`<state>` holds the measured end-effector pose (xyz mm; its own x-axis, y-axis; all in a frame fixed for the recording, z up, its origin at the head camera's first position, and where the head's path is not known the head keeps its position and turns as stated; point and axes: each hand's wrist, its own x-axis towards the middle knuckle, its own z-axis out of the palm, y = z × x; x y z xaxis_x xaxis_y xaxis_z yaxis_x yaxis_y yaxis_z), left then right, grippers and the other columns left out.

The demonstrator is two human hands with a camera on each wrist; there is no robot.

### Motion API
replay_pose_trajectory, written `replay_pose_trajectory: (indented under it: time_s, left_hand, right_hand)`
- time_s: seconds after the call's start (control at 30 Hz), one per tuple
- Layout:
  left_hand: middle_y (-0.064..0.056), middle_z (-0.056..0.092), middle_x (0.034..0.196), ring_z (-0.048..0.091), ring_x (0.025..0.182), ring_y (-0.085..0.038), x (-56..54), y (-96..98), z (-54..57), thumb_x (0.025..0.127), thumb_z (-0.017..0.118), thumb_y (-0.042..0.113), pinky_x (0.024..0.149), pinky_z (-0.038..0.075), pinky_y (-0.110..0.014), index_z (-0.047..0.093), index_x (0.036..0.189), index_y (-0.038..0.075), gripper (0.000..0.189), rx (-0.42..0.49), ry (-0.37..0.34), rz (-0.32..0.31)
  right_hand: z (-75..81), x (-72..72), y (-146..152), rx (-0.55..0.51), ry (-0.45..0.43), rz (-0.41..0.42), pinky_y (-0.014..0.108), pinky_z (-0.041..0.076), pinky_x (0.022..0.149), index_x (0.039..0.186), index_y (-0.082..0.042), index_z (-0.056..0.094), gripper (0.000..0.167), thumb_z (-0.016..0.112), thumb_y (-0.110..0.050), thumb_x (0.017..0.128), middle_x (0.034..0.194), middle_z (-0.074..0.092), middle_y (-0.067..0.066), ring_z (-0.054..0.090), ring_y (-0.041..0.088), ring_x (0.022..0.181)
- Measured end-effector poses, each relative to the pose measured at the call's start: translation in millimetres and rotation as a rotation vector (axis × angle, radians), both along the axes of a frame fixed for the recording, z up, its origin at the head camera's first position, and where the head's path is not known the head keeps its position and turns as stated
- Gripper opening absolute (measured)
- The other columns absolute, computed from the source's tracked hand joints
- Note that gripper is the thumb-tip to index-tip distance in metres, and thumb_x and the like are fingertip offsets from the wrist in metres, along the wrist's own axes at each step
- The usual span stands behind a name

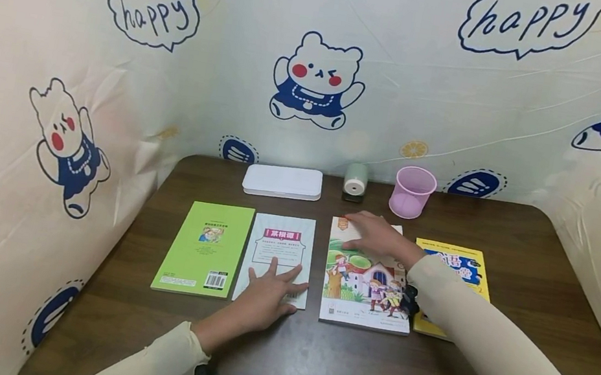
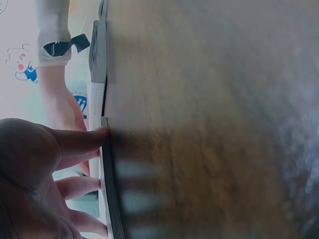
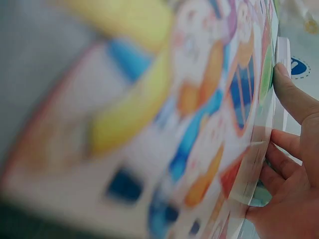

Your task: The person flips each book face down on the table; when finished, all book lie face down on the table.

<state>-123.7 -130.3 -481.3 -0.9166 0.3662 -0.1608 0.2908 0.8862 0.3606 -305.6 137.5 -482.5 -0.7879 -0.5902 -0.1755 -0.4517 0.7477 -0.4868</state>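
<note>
Fingers spread, my left hand [image 1: 263,300] rests on the lower part of a pale blue book [image 1: 278,253] with a pink title. The left wrist view shows its thumb at the book's thin edge [image 2: 112,189]. Over the upper part of a white picture book [image 1: 354,297] lies my right hand [image 1: 378,236], its fingers extended. In the right wrist view, the fingertips touch that book's cover [image 3: 219,124], where printed children show large and blurred. A green book [image 1: 200,263] lies left of the pale blue one. My right forearm partly covers a yellow and blue book [image 1: 466,256].
Along the back of the dark wooden table [image 1: 272,366] stand a white flat case [image 1: 282,181], a small pale green device [image 1: 356,180] and a pink translucent cup [image 1: 413,192]. A cartoon-printed cloth [image 1: 394,117] surrounds the table's back and sides.
</note>
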Motion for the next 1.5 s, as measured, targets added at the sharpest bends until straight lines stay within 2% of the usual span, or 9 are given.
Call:
replay_pose_trajectory:
  time_s: [0.13,0.4,0.63,0.87,1.13,1.3,1.4,1.5]
  left_hand:
    - [-0.002,0.040,0.164,0.018,0.150,-0.057,0.6,2.3,-0.5,0.091,0.079,0.030,0.104,0.014,-0.089,0.067,0.140,0.028,0.051,0.008,-0.001,-0.004]
    - [-0.001,0.041,0.163,0.019,0.151,-0.056,-0.1,6.5,-3.2,0.090,0.080,0.031,0.105,0.015,-0.088,0.066,0.140,0.029,0.051,0.002,0.002,-0.009]
    - [0.000,0.040,0.164,0.017,0.152,-0.055,-1.4,9.6,-3.7,0.090,0.080,0.032,0.105,0.014,-0.088,0.066,0.141,0.032,0.052,-0.007,-0.013,-0.007]
    - [-0.002,0.042,0.163,0.022,0.150,-0.056,-1.9,9.8,-1.8,0.092,0.078,0.034,0.104,0.017,-0.088,0.066,0.141,0.030,0.051,-0.011,-0.002,-0.036]
    - [0.000,0.042,0.163,0.023,0.150,-0.054,-3.3,7.3,5.4,0.095,0.075,0.038,0.105,0.021,-0.086,0.064,0.142,0.032,0.049,-0.064,-0.012,-0.034]
    - [-0.002,0.046,0.161,0.028,0.150,-0.050,-6.8,6.1,7.4,0.094,0.074,0.044,0.111,0.026,-0.079,0.067,0.139,0.030,0.048,-0.110,-0.001,-0.046]
    - [-0.008,0.053,0.155,0.035,0.149,-0.045,-9.5,8.9,8.8,0.094,0.074,0.045,0.115,0.030,-0.070,0.070,0.136,0.025,0.047,-0.129,0.052,-0.078]
    - [-0.015,0.057,0.149,0.039,0.148,-0.042,-13.9,17.5,9.7,0.093,0.073,0.049,0.118,0.032,-0.063,0.067,0.140,0.019,0.056,-0.128,0.100,-0.110]
  right_hand:
    - [1.3,3.7,15,0.021,0.008,-0.007,0.063,0.024,0.121,0.157,-0.005,0.042,0.083,0.075,-0.048,0.093,0.155,0.049,0.017,0.042,0.035,0.145]
    - [0.0,5.5,48,0.027,0.043,-0.008,0.058,0.034,0.118,0.154,0.000,0.044,0.080,0.075,-0.044,0.094,0.153,0.050,0.021,0.043,0.039,0.144]
    - [-0.5,9.0,75,0.000,-0.016,-0.073,0.060,0.031,0.120,0.155,0.001,0.042,0.083,0.075,-0.045,0.094,0.156,0.047,0.022,0.039,0.042,0.147]
    - [1.8,16.7,100,-0.044,-0.072,-0.161,0.063,0.031,0.118,0.157,-0.003,0.040,0.084,0.077,-0.043,0.093,0.160,0.040,0.024,0.034,0.045,0.149]
    - [-5.2,14.3,109,-0.064,-0.077,-0.179,0.064,0.030,0.119,0.159,-0.009,0.039,0.085,0.076,-0.046,0.093,0.163,0.036,0.021,0.031,0.043,0.151]
    - [-5.3,11.0,107,-0.087,-0.109,-0.170,0.065,0.028,0.119,0.160,-0.010,0.037,0.087,0.077,-0.046,0.092,0.165,0.033,0.021,0.029,0.044,0.152]
    - [-3.7,9.9,106,-0.091,-0.131,-0.166,0.065,0.026,0.120,0.161,-0.011,0.035,0.088,0.078,-0.045,0.092,0.166,0.030,0.022,0.026,0.044,0.153]
    - [-4.1,9.1,108,-0.090,-0.141,-0.168,0.064,0.025,0.121,0.162,-0.011,0.035,0.089,0.078,-0.045,0.091,0.167,0.029,0.021,0.024,0.044,0.153]
